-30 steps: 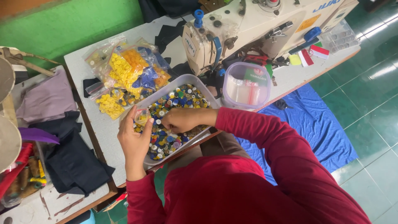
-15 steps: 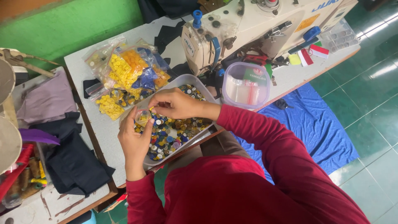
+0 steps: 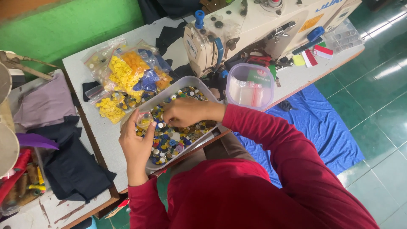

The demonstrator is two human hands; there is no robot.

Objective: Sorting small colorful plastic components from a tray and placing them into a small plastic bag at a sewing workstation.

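Over the grey button tray (image 3: 193,81), my right hand (image 3: 186,111) has come back toward nine o'clock, fingertips pinched on a button too small to confirm. At nine o'clock my left hand (image 3: 136,144) cups the small clear bag (image 3: 144,120), so another button is arriving there.

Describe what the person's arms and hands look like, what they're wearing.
Both arms are covered in long, plain dark red sleeves reaching the wrists. The left hand and right hand are bare: no gloves, and no rings or watch visible.

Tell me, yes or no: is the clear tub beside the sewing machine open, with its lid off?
No: the clear tub beside the sewing machine has its lid on.
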